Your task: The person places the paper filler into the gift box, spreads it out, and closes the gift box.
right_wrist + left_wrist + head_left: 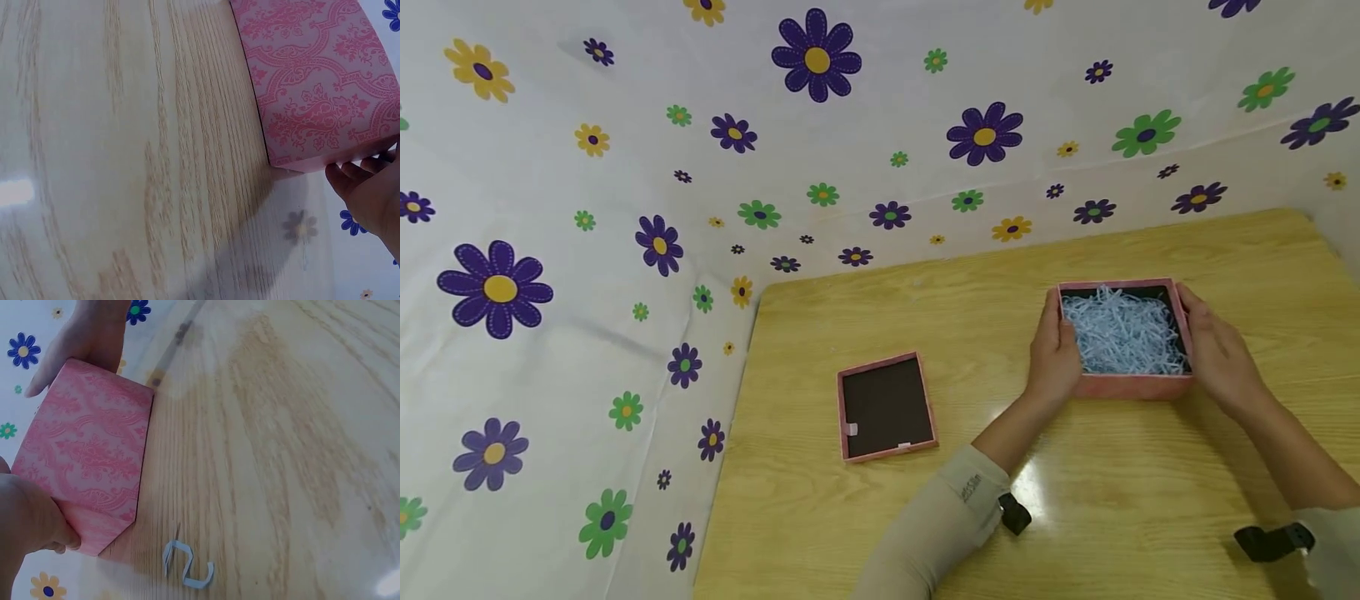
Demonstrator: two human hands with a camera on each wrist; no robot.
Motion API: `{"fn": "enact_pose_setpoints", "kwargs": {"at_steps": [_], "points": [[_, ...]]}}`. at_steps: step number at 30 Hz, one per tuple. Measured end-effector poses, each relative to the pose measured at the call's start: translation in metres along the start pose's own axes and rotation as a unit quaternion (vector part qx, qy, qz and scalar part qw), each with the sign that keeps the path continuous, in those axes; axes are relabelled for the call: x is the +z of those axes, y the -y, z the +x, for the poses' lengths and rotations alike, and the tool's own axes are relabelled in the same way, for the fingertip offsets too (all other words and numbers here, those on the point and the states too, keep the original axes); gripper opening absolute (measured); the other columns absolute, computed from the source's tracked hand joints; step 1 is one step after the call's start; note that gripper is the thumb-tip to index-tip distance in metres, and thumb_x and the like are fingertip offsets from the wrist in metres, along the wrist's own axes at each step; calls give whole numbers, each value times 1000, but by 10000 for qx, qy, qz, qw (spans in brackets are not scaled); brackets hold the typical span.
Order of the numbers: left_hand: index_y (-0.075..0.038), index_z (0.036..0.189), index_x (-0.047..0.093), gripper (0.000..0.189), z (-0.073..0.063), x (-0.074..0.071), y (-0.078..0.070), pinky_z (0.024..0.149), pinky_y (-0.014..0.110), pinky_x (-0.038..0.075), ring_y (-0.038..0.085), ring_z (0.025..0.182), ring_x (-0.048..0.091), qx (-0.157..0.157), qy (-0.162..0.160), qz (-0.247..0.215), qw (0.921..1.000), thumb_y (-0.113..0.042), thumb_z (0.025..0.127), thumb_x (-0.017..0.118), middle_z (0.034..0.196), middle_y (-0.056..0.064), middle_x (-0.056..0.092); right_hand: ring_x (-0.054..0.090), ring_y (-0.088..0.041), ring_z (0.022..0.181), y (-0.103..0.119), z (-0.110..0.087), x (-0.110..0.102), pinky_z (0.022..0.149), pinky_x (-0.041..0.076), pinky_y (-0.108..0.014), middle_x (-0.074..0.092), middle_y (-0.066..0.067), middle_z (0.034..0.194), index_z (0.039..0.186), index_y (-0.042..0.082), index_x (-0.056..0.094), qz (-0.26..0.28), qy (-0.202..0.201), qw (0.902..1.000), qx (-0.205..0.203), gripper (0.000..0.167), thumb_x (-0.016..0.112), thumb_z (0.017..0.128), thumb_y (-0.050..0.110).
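A pink patterned box (1135, 387) with a dark inside stands toward the right of the table, filled with light blue shredded paper (1122, 333). My left hand (1055, 354) holds its left side, thumb up by the rim. On the opposite side my right hand (1223, 357) grips the wall. In the left wrist view, fingers (65, 534) of the left hand bend along the box's side near a lower corner. The right wrist view has right-hand fingertips (350, 172) against the box's side, the rest of that hand cut by the frame.
A pink-edged box lid (886, 408) lies inside-up to the left, with small pale tabs on its edges. One loose blue paper strip (187, 569) rests on the wooden table (985, 350). Flower-printed white cloth (880, 108) hangs behind and left.
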State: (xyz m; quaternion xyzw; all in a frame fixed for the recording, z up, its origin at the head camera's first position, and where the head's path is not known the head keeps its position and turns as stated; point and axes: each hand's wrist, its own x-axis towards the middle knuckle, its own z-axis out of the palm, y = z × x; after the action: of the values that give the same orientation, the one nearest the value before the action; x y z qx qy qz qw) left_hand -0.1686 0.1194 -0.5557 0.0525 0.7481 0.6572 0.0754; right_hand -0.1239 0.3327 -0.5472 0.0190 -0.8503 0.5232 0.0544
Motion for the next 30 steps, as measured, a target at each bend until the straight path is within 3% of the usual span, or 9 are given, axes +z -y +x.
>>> {"fn": "enact_pose_setpoints", "kwargs": {"at_steps": [3, 6, 9, 12, 14, 18, 23, 26, 30], "points": [[-25, 170, 26, 56, 2, -10, -1, 123, 36, 32, 14, 155, 31, -188, 160, -94, 9997, -30, 115, 39, 172, -6, 29, 4, -31, 161, 0, 0, -4, 119, 4, -12, 11, -26, 173, 170, 7, 14, -79, 51, 9999, 106, 58, 11, 117, 30], [-26, 170, 26, 58, -3, -38, -2, 124, 35, 31, 15, 156, 30, -227, 373, -271, 9987, -36, 115, 42, 172, -7, 29, 11, -46, 158, 2, 1, -6, 116, 9, -9, 18, -32, 169, 169, 3, 17, -162, -7, 9997, 197, 59, 12, 117, 31], [-29, 170, 22, 60, -18, -88, -5, 125, 35, 26, 12, 158, 25, -74, 682, -328, 9971, -42, 115, 41, 174, -7, 26, 18, -54, 154, 7, 0, -7, 121, 13, -16, 24, -36, 167, 168, 0, 20, -285, -334, 9987, 254, 60, 15, 117, 31], [-33, 170, 19, 59, -37, -146, -6, 127, 38, 23, 9, 158, 22, 94, 786, -310, 9964, -44, 115, 39, 174, -11, 23, 22, -49, 155, 19, -4, -3, 128, 13, -32, 29, -31, 167, 167, 2, 25, -335, -964, 9947, 132, 57, 20, 117, 29], [-33, 169, 21, 58, -47, -183, -4, 127, 41, 23, 9, 158, 22, 173, 609, -300, 9975, -46, 115, 38, 174, -11, 24, 25, -40, 156, 32, -6, 2, 129, 15, -38, 32, -25, 168, 167, 5, 29, -279, -1387, 9899, -67, 55, 26, 117, 28], [-25, 170, 23, 58, -68, -251, 6, 128, 46, 22, 13, 159, 22, 324, -152, -259, 9990, -43, 116, 36, 174, -4, 25, 33, -26, 155, 66, -4, 29, 123, 20, -22, 39, -17, 167, 165, 9, 38, -71, -1745, 9808, -865, 52, 41, 114, 21], [-25, 171, 20, 57, -96, -303, 31, 129, 46, 17, 13, 161, 16, -37, -970, 171, 9951, -40, 117, 35, 175, -7, 20, 38, -26, 152, 98, -8, 82, 123, 23, -24, 42, -15, 165, 164, 9, 38, 127, -1220, 9789, -1632, 56, 52, 110, 12], [-25, 171, 16, 61, -109, -314, 49, 129, 50, 16, 18, 162, 13, -595, -1107, 303, 9916, -43, 116, 35, 176, -7, 16, 37, -35, 152, 108, -15, 123, 125, 27, -41, 41, -14, 166, 166, 12, 36, 270, -473, 9858, -1586, 60, 55, 109, 11], [-20, 172, 11, 68, -117, -315, 67, 129, 54, 14, 28, 163, 10, -1075, -1071, 227, 9882, -46, 115, 37, 177, 2, 11, 31, -40, 155, 108, -24, 179, 122, 27, -63, 35, -16, 169, 167, 10, 30, 366, 881, 9890, -1129, 60, 52, 112, 20]]}}
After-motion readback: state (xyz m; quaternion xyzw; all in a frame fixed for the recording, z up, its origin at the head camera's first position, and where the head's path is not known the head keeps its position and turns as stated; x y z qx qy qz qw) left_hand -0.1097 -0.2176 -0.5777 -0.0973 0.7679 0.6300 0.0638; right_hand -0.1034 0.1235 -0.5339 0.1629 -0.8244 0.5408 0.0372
